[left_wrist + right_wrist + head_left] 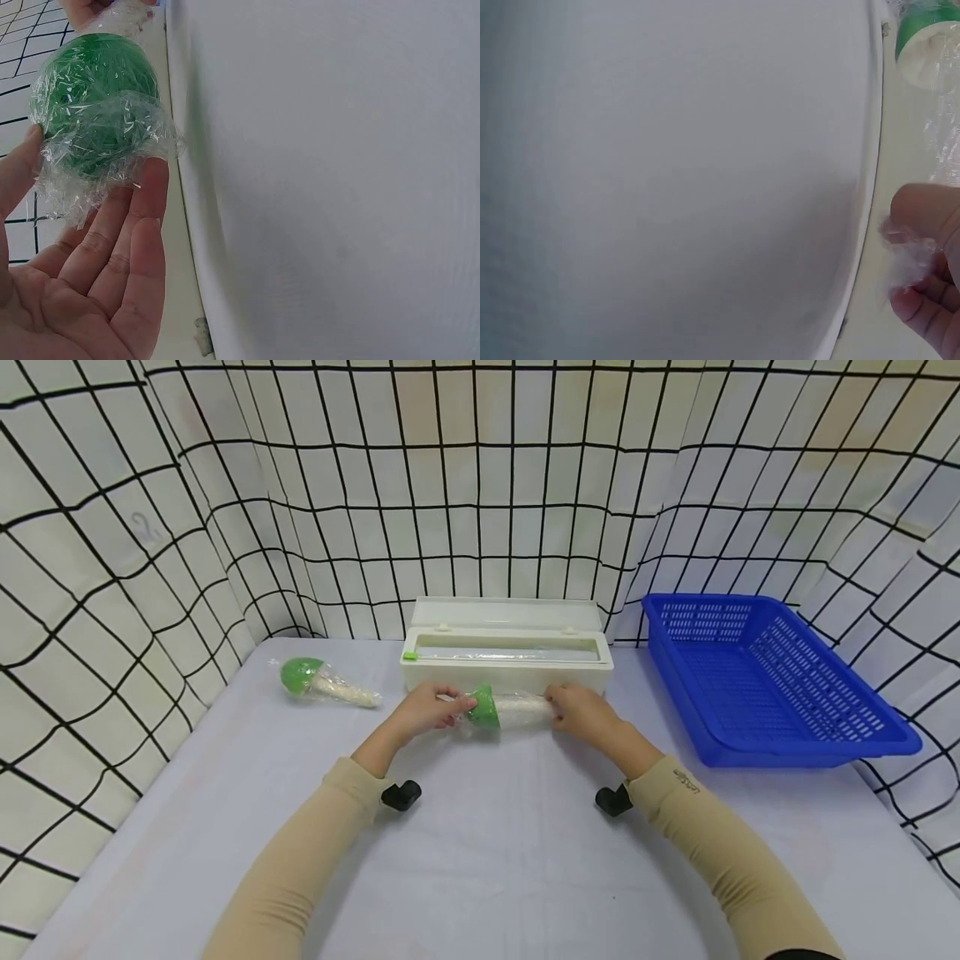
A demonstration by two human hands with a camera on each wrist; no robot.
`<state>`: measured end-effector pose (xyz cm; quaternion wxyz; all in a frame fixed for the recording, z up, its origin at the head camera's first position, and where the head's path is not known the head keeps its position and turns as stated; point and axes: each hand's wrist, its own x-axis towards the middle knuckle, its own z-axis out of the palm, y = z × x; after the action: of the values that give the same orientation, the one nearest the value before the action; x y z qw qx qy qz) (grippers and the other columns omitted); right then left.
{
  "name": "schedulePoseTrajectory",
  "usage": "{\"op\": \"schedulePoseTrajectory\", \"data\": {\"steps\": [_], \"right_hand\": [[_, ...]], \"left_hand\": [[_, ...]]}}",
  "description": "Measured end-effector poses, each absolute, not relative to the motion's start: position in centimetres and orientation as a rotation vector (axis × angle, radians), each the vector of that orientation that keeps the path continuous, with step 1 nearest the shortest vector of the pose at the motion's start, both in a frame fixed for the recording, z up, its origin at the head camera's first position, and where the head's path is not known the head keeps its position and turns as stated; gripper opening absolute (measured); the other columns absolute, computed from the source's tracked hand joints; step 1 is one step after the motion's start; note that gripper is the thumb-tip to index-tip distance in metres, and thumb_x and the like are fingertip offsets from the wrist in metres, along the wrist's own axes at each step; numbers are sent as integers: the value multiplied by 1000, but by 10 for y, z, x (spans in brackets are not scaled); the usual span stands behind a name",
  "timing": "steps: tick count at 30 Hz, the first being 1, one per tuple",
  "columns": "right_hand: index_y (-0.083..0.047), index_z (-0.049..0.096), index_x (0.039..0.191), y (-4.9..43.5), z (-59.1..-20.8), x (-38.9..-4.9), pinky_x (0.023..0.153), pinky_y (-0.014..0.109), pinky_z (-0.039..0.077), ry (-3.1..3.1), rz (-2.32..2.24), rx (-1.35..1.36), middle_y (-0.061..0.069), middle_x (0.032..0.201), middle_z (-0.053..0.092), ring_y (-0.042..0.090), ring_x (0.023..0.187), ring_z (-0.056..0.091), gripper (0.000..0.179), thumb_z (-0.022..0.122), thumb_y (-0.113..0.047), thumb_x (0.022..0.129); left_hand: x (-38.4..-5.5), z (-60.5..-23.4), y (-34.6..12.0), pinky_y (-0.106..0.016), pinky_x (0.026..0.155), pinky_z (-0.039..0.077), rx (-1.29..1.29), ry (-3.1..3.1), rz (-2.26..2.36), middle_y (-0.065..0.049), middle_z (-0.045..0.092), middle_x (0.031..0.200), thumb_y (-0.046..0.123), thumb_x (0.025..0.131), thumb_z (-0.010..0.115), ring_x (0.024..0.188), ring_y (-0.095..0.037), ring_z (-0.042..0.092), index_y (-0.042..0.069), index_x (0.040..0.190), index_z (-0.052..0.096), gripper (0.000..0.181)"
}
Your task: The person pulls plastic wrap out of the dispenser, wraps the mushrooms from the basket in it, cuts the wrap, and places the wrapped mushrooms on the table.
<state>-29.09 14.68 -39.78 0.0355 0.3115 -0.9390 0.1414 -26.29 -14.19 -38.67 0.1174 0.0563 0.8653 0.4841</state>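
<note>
In the head view, a film-wrapped object (521, 710) with a green domed end and a pale body lies sideways between both hands. My left hand (427, 710) holds its green end, thumb on one side and fingers on the other. Crinkled clear film covers the green dome (97, 75) in the left wrist view. At the pale end, my right hand (588, 717) pinches a bunched tail of plastic film (911, 262) between thumb and fingers. Just behind stands a white cling film dispenser (506, 675), lid raised, with a green slider (409, 656) at its left.
A similar wrapped object, green dome (302, 675) and pale tapering body, lies on the white cloth at the left. A blue plastic basket (787, 746) stands at the right. Black wire mesh (476, 510) over white sheeting encloses the back and sides.
</note>
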Motion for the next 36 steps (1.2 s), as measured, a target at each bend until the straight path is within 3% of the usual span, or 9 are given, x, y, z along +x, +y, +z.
{"op": "schedulePoseTrajectory", "data": {"steps": [9,14,23,32,36], "right_hand": [[-3,63,113,145,-395,-290,86,45,54,-2960,451,874,16,108,67,32,100,65,37,85,-3,83],[0,67,104,148,-399,-289,78,42,57,-2851,445,914,13,99,63,29,89,66,30,86,-6,82],[5,72,104,150,-395,-288,74,40,53,-2863,648,850,10,87,58,25,80,57,27,81,0,79],[2,76,106,151,-397,-288,81,39,53,-3003,738,807,9,91,70,23,86,62,31,88,-11,80],[-1,77,102,149,-397,-286,80,39,53,-3000,727,813,8,92,71,22,86,62,29,89,-14,80]], "left_hand": [[-261,-387,-142,-33,79,57,163,2533,1415,-15,71,107,32,100,69,83,-20,68,-4,119,67,40],[-260,-389,-143,-33,80,56,142,2542,1455,-12,71,100,32,101,68,81,-17,66,-3,116,68,39],[-257,-383,-141,-41,95,55,80,2483,1620,-20,67,117,28,106,56,100,-27,68,-6,128,62,41],[-257,-386,-139,-30,84,58,-2,2440,1731,-13,67,102,11,103,59,86,-17,65,-6,115,61,21],[-258,-387,-139,-26,79,57,-67,2294,1874,-7,65,95,8,104,57,81,-13,64,-5,116,59,18]]}}
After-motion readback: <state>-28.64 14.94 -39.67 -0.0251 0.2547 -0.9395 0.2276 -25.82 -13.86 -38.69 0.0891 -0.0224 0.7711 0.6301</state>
